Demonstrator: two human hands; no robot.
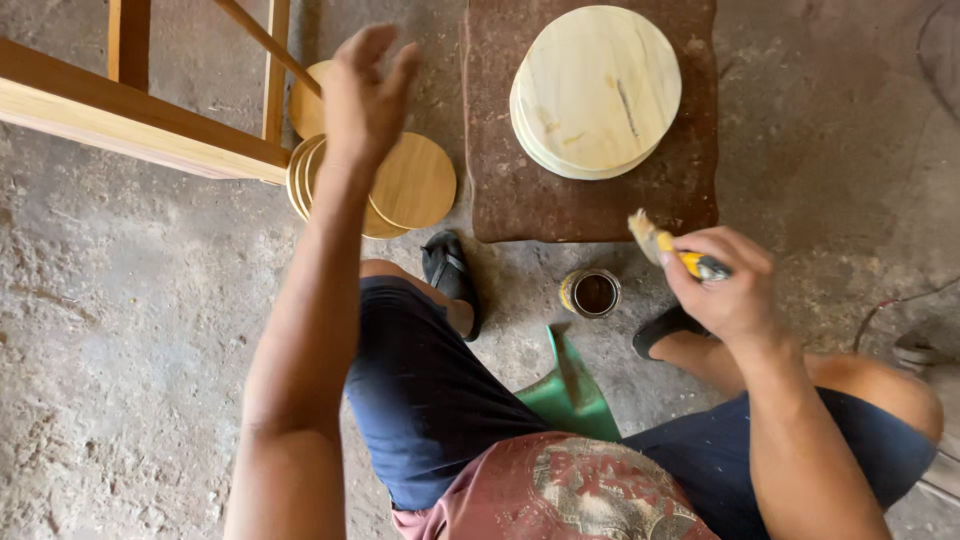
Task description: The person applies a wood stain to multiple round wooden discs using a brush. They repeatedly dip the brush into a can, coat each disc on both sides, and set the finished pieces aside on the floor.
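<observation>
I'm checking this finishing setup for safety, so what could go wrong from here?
The open tin of dark finish sits on the floor between the feet, close to the left sandal; a shifted foot could tip it. The right hand holds the brush just beside the board carrying the pale wooden discs; a stray drip might mark them. The left hand is raised near the wooden frame and could knock it.

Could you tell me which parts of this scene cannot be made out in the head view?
- Varnished discs: the stack is partly covered by the left hand and the wooden frame, so no count is possible.
- Brush: its handle is hidden inside the right hand.
- Small tin: too small to judge how full.
- Pale discs: only the top face shows.
</observation>
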